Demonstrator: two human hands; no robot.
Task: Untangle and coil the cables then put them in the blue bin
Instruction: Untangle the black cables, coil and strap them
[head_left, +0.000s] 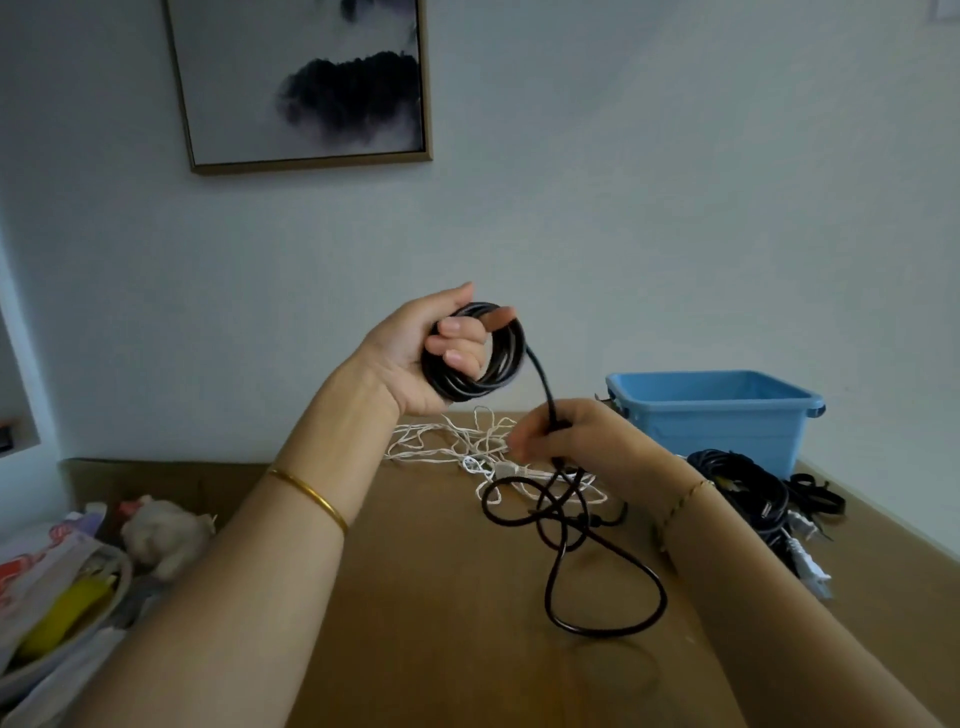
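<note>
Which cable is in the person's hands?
The black cable: the left hand grips its coil, the right hand pinches its loose run. The white cable and the dark bundle by the blue bin lie on the table.

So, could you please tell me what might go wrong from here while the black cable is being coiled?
The loose black cable crosses itself on the table and may pull into a knot. It also overlaps the white cable, which could get dragged along.
</note>
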